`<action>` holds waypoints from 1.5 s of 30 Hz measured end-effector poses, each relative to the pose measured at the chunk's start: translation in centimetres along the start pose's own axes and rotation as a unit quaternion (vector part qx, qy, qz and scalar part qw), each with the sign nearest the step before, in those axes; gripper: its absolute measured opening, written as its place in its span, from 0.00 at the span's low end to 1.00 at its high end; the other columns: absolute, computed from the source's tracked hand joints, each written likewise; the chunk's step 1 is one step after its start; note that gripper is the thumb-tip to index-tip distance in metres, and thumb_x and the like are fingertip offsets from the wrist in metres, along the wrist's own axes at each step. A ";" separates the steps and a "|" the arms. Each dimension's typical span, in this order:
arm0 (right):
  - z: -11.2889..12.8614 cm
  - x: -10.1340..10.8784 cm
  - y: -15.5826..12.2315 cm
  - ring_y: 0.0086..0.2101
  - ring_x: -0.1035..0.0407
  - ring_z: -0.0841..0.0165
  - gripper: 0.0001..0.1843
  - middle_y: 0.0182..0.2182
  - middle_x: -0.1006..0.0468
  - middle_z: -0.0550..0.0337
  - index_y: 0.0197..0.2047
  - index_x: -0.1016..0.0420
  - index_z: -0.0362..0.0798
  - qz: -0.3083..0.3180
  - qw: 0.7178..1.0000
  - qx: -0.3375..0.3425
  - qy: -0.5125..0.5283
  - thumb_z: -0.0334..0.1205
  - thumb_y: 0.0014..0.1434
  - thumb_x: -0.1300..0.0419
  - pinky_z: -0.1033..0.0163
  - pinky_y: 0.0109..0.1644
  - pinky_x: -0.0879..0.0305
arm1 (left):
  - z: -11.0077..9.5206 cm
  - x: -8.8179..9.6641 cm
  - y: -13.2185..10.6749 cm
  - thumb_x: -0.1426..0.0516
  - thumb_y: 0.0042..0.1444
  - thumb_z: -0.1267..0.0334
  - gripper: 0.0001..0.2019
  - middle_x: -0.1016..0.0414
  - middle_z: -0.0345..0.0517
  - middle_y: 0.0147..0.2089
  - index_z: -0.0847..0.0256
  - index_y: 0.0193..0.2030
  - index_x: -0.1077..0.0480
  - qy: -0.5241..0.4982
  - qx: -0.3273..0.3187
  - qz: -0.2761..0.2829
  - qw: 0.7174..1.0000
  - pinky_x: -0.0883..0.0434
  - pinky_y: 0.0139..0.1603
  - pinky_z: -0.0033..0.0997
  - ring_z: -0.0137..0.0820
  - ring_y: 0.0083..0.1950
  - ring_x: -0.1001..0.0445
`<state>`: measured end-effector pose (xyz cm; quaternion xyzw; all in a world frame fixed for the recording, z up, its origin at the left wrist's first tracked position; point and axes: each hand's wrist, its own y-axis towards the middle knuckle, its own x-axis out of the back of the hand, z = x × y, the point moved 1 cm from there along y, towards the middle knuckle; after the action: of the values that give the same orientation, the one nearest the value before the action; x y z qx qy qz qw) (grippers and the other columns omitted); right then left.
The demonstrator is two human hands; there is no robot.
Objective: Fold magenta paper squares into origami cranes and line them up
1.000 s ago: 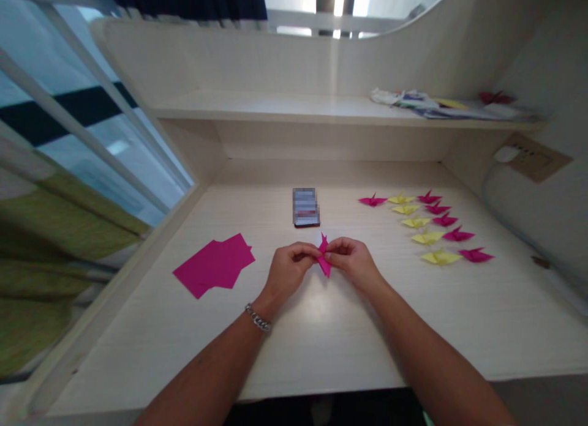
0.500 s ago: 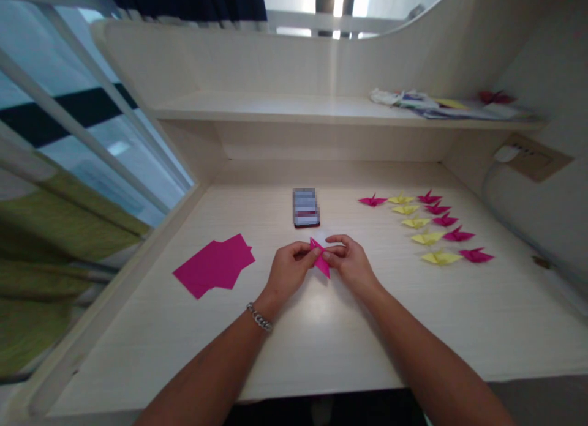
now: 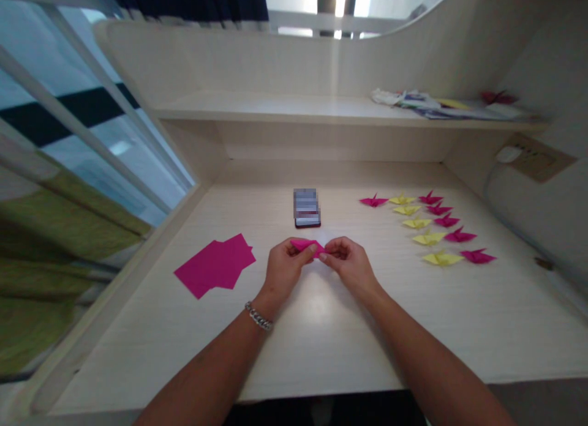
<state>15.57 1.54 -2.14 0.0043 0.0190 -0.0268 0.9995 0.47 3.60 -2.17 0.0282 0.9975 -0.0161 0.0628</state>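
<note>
A small folded piece of pink origami paper lies sideways between my hands, above the middle of the desk. My left hand pinches its left and middle part, thumb on the near face. With thumb and curled fingers, my right hand grips its right end. Fingers cover part of the folds. Just beyond my hands a phone lies flat with its screen lit and blurred. To the left, flat pink paper sheets overlap in a loose stack.
Folded paper cranes stand in rows at the right, several yellow and several pink. A shelf runs across the back, with papers on its right. A cable hangs from a wall socket at right.
The folded pink paper has turned from a steep, near-upright slant to lying almost level, pointing left. My right fingers have curled in closer. The cranes, sheets and phone stay put.
</note>
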 end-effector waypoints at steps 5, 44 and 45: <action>0.1 -0.1 0.0 0.25 0.33 0.71 0.15 0.25 0.25 0.62 0.30 0.28 0.45 0.012 1.000 -0.020 0.001 0.41 0.40 0.30 0.65 0.30 0.37 | -0.1 -0.1 -0.1 0.33 0.42 0.62 0.13 0.22 0.46 0.32 0.66 0.34 0.26 -0.083 0.022 -0.010 0.996 0.26 0.40 0.34 0.30 0.33 0.24; 0.6 0.1 -0.2 0.23 0.35 0.70 0.11 0.21 0.27 0.61 0.31 0.25 0.46 0.032 0.998 -0.008 -0.046 0.46 0.49 0.36 0.64 0.28 0.39 | -0.1 -0.2 -0.3 0.32 0.38 0.62 0.18 0.22 0.46 0.31 0.65 0.37 0.27 -0.052 0.014 -0.001 0.999 0.29 0.36 0.31 0.31 0.31 0.25; 0.7 0.1 -0.3 0.23 0.35 0.70 0.11 0.21 0.27 0.61 0.29 0.25 0.46 0.034 0.998 -0.006 -0.058 0.45 0.50 0.37 0.65 0.28 0.40 | -0.2 -0.1 -0.3 0.32 0.38 0.62 0.18 0.22 0.46 0.31 0.65 0.36 0.27 -0.043 0.014 0.004 0.999 0.29 0.36 0.31 0.31 0.31 0.25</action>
<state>15.72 1.27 -1.50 -0.0029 -0.0390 0.0067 0.9992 0.58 3.34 -1.97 0.0321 0.9934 -0.0312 0.1054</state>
